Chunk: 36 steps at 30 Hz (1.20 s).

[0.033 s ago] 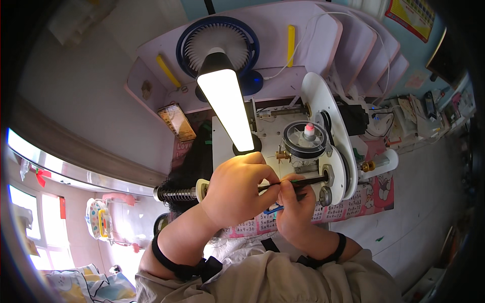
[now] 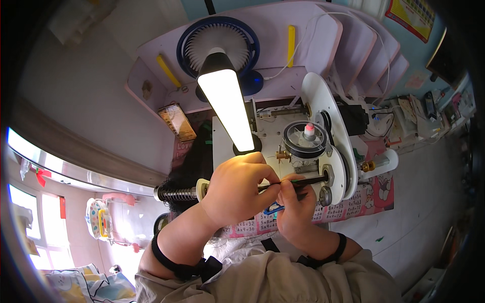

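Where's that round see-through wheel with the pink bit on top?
In the head view, the see-through wheel is right of centre, between the bright lamp and the tall white plate, just beyond the right hand.

I have the machine in the middle of my view, its spool toward the right, just left of the side plate. The rod runs left from that plate's near end, and the left hand and right hand meet at it. To their left I see the spring; farther off, the phone. Behind the machine stands the shelf unit, with dividers at its right and the fan behind the lamp.
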{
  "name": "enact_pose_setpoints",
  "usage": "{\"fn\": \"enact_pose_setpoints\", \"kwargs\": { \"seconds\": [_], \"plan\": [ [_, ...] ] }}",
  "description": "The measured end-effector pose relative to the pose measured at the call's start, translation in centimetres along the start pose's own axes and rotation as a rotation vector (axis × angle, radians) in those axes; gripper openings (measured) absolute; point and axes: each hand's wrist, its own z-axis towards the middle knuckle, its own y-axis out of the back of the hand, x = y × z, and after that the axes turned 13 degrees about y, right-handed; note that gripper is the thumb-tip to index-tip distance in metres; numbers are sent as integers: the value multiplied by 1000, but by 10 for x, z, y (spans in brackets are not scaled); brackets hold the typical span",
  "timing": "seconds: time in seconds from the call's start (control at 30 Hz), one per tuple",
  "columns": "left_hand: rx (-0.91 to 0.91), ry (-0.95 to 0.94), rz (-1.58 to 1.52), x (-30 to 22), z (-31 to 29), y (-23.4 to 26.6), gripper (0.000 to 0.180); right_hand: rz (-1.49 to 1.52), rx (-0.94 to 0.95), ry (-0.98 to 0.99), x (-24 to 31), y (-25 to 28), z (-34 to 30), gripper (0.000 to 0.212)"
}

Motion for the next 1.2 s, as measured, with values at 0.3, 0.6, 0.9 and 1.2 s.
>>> {"fn": "enact_pose_setpoints", "kwargs": {
  "seconds": [0.3, 0.6, 0.9, 1.2],
  "plan": [
    [59, 72, -76, 2, 2, -1, 5, 142, -82, -101, 4, -6, -1, 10],
    [98, 95, -72, 0, 2, -2, 6, -111, 514, -403, -16, -4, -30, 42],
    [79, 95, -30, -1, 1, -3, 7, -104, 602, -433, -15, -6, -30, 30],
    [68, 86, -12, -1, 0, -2, 9, -210, 632, -425, -11, -12, -36, 28]
  ]
}}
